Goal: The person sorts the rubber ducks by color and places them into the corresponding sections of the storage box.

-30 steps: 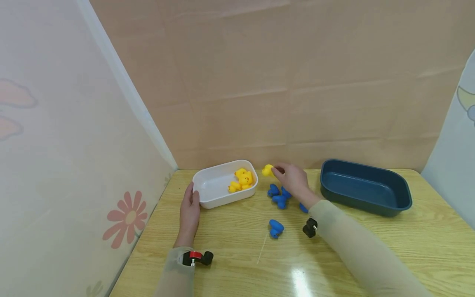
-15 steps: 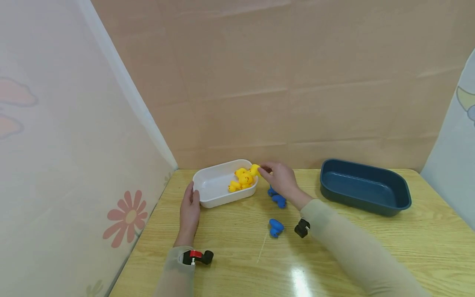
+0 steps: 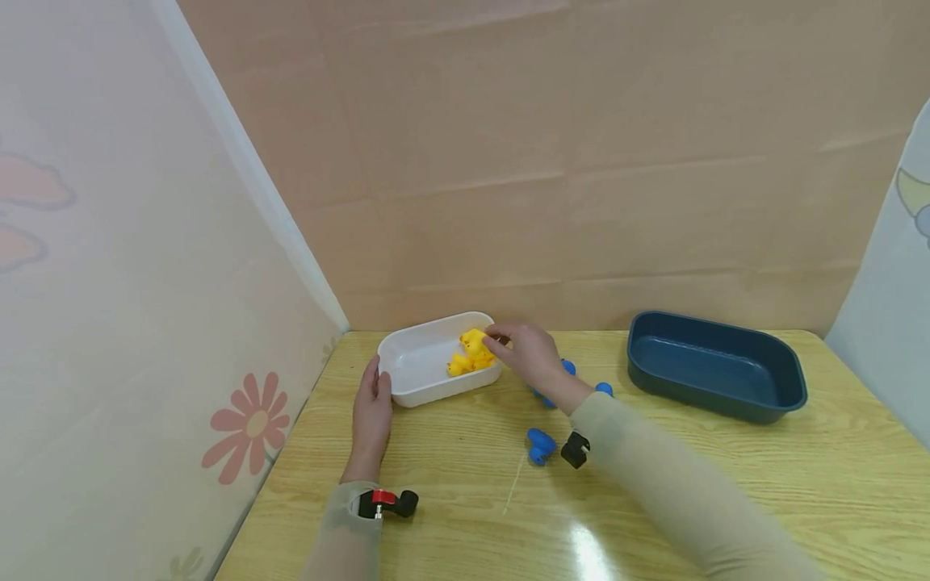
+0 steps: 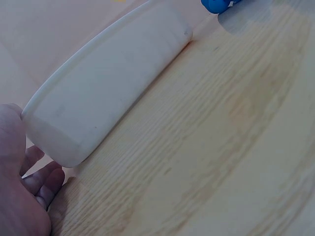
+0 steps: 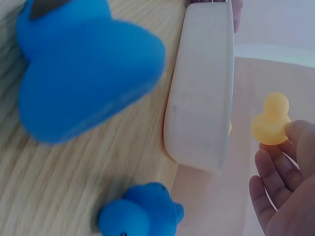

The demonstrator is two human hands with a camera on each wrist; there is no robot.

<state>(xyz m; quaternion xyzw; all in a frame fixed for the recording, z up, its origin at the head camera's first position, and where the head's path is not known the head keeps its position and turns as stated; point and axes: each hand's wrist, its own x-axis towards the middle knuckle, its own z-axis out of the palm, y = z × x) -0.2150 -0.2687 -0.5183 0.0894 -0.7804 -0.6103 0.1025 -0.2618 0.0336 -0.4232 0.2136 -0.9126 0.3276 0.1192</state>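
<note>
My left hand (image 3: 372,415) holds the left end of the white plastic tub (image 3: 421,395); in the left wrist view its thumb is at the rim and its fingers bend around the end wall. Several yellow rubber ducks (image 3: 459,365) lie in the tub's right end. Over that end, my right hand (image 3: 534,355) pinches a yellow rubber duck (image 5: 271,120) between thumb and fingers, as the right wrist view shows. Blue rubber ducks lie on the table: one (image 3: 541,446) nearer the front, others (image 3: 604,389) partly hidden by my right hand and forearm.
A dark blue tub (image 3: 715,371) stands at the back right of the wooden table (image 3: 450,484). A brown sheet (image 3: 581,161) hangs behind, and a pale flower-patterned wall (image 3: 145,282) closes off the left.
My right hand has moved left with the yellow duck, from beside the white tub to over its right end. My left hand has stayed on the tub.
</note>
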